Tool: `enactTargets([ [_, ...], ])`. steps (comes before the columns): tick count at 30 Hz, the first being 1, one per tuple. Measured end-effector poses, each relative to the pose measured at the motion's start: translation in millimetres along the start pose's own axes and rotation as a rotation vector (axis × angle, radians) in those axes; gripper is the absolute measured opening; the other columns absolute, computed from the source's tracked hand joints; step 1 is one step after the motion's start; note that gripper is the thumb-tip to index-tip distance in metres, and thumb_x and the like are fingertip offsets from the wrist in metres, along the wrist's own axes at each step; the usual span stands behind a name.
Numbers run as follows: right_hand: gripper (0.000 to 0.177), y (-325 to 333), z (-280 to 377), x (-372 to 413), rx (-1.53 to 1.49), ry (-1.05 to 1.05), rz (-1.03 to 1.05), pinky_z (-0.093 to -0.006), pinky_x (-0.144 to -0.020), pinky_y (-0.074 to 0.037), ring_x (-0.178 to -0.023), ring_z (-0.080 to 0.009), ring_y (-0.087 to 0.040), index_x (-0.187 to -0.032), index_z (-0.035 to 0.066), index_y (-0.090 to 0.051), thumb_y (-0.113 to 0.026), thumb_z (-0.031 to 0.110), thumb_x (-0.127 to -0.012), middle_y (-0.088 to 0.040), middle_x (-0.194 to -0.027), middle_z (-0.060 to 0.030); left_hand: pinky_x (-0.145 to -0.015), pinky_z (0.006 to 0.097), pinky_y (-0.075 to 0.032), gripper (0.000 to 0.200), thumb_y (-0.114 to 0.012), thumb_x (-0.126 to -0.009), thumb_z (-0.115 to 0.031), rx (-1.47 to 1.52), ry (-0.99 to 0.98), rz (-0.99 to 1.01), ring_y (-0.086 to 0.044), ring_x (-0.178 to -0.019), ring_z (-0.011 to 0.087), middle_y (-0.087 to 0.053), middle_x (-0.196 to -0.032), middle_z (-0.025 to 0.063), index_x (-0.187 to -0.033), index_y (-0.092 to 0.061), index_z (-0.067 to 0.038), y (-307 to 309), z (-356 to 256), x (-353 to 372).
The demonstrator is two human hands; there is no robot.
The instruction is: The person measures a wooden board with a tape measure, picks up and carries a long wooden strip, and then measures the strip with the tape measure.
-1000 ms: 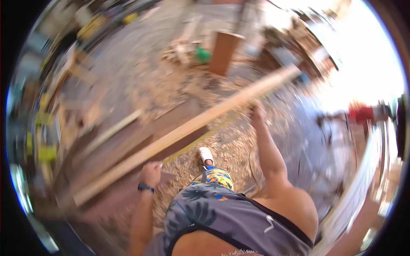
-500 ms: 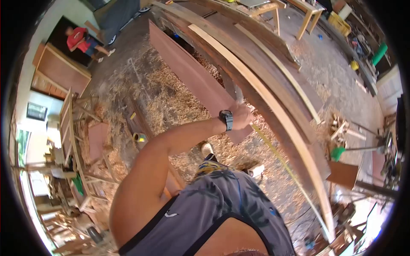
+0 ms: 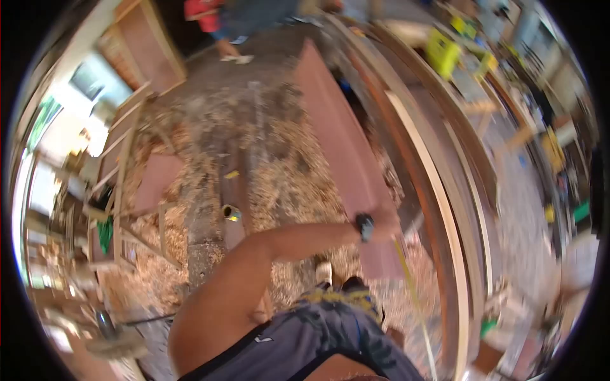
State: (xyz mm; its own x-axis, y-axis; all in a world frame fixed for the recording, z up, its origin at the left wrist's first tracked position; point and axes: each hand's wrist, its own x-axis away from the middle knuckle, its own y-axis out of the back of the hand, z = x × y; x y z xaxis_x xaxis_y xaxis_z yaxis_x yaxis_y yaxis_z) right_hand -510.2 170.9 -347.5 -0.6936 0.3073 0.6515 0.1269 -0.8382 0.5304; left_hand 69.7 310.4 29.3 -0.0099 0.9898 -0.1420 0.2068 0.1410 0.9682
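My left hand (image 3: pixel 385 223), below a dark wristwatch (image 3: pixel 365 227), is closed on one end of a yellow measuring tape (image 3: pixel 414 292). The tape runs from it down toward the bottom right. Beside and under the hand lies a long reddish-brown board (image 3: pixel 333 136). Just right of the hand are long curved timbers, with a pale wooden strip (image 3: pixel 432 171) along them. Motion blur hides the fingertips. I cannot make out my right hand in the view.
A person (image 3: pixel 206 19) in a red top stands at the upper left. Wood shavings (image 3: pixel 286 165) cover the floor. Wooden frames (image 3: pixel 121 184) stand on the left, a small roll (image 3: pixel 230 213) lies nearer, and a yellow-green object (image 3: pixel 441 54) is at the upper right.
The view has turned, so the board, timbers and standing person appear farther right. My left hand appears lower and farther right, still with the tape.
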Motion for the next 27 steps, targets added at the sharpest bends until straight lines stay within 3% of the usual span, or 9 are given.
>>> enactTargets([
  [1, 0.018, 17, 38, -21, -0.126, -0.156, 0.040, -0.0305, -0.045, -0.041, -0.054, -0.0140, -0.055, -0.094, 0.006, -0.067, -0.061, 0.022, -0.088, -0.065, -0.073, -0.0037, -0.076, 0.0481, -0.043, 0.012, -0.071, -0.068, -0.030, -0.041, 0.047, -0.107, -0.063, -0.079, 0.0275, -0.067, -0.076, 0.0053, -0.069, -0.072, -0.018, -39, 11, -3],
  [5, 0.019, 49, 152, -106, -0.406, -0.448, 0.050, -0.0307, -0.045, -0.041, -0.054, -0.0140, -0.055, -0.095, 0.006, -0.067, -0.061, 0.023, -0.087, -0.066, -0.073, -0.0038, -0.077, 0.0441, -0.043, 0.016, -0.067, -0.078, -0.031, -0.078, 0.085, 0.010, -0.060, -0.086, 0.0227, -0.061, -0.073, 0.0033, -0.073, -0.071, -0.017, 12, 27, -4],
  [13, 0.021, 100, 260, -208, -0.719, -0.389, -0.047, -0.0309, -0.045, -0.041, -0.054, -0.0139, -0.054, -0.096, 0.007, -0.067, -0.062, 0.025, -0.087, -0.066, -0.074, -0.0040, -0.073, 0.0486, -0.044, 0.018, -0.065, -0.079, -0.035, -0.093, 0.055, 0.100, -0.063, -0.084, 0.0273, -0.065, -0.077, 0.0075, -0.079, -0.073, -0.019, 36, 120, -63],
  [16, 0.022, 98, 254, -211, -0.858, -0.361, -0.106, -0.0310, -0.045, -0.041, -0.054, -0.0139, -0.054, -0.096, 0.007, -0.067, -0.062, 0.026, -0.087, -0.067, -0.075, -0.0041, -0.076, 0.0556, -0.045, 0.013, -0.069, -0.071, -0.031, -0.097, 0.058, 0.231, -0.063, -0.085, 0.0318, -0.067, -0.079, 0.0107, -0.078, -0.073, -0.020, 53, 161, -96],
  [17, 0.022, 91, 245, -208, -0.915, -0.357, -0.136, -0.0311, -0.045, -0.040, -0.054, -0.0139, -0.054, -0.096, 0.007, -0.067, -0.062, 0.026, -0.087, -0.067, -0.075, -0.0041, -0.069, 0.0633, -0.041, 0.019, -0.062, -0.070, -0.034, -0.124, -0.032, -0.001, -0.064, -0.074, 0.0314, -0.065, -0.067, 0.0114, -0.062, -0.069, -0.018, 48, 179, -100],
  [21, 0.023, 39, 204, -178, -1.124, -0.450, -0.320, -0.0312, -0.045, -0.040, -0.054, -0.0138, -0.054, -0.097, 0.007, -0.067, -0.062, 0.027, -0.086, -0.067, -0.075, -0.0043, -0.058, 0.0507, -0.043, 0.016, -0.062, -0.079, -0.035, -0.181, -0.081, 0.079, -0.066, -0.078, 0.0257, -0.067, -0.072, 0.0031, -0.071, -0.071, -0.024, 79, 232, -143],
  [22, 0.025, 82, 273, -146, -0.886, -0.538, -0.284, -0.0299, -0.042, -0.038, -0.049, -0.0134, -0.050, -0.101, 0.008, -0.068, -0.062, 0.027, -0.086, -0.068, -0.077, -0.0055, -0.063, 0.0488, -0.045, 0.018, -0.062, -0.083, -0.037, -0.151, -0.129, 0.055, -0.066, -0.079, 0.0260, -0.069, -0.078, 0.0033, -0.077, -0.072, -0.023, 79, 250, -152],
  [23, 0.024, 101, 303, -140, -0.952, -0.624, -0.335, -0.0282, -0.039, -0.035, -0.045, -0.0124, -0.045, -0.103, 0.009, -0.068, -0.062, 0.026, -0.086, -0.069, -0.077, -0.0056, -0.071, 0.0478, -0.046, 0.019, -0.061, -0.087, -0.037, -0.118, -0.040, 0.096, -0.066, -0.083, 0.0254, -0.069, -0.084, 0.0031, -0.084, -0.073, -0.022, 81, 263, -161],
  [27, 0.023, 112, 344, -107, -1.064, -0.751, -0.484, -0.0271, -0.033, -0.027, -0.035, -0.0090, -0.035, -0.103, 0.006, -0.067, -0.058, 0.020, -0.087, -0.065, -0.068, -0.0091, -0.079, 0.0449, -0.046, 0.024, -0.059, -0.089, -0.037, -0.063, -0.087, 0.104, -0.065, -0.092, 0.0263, -0.071, -0.094, 0.0037, -0.092, -0.074, -0.019, 63, 318, -187],
])
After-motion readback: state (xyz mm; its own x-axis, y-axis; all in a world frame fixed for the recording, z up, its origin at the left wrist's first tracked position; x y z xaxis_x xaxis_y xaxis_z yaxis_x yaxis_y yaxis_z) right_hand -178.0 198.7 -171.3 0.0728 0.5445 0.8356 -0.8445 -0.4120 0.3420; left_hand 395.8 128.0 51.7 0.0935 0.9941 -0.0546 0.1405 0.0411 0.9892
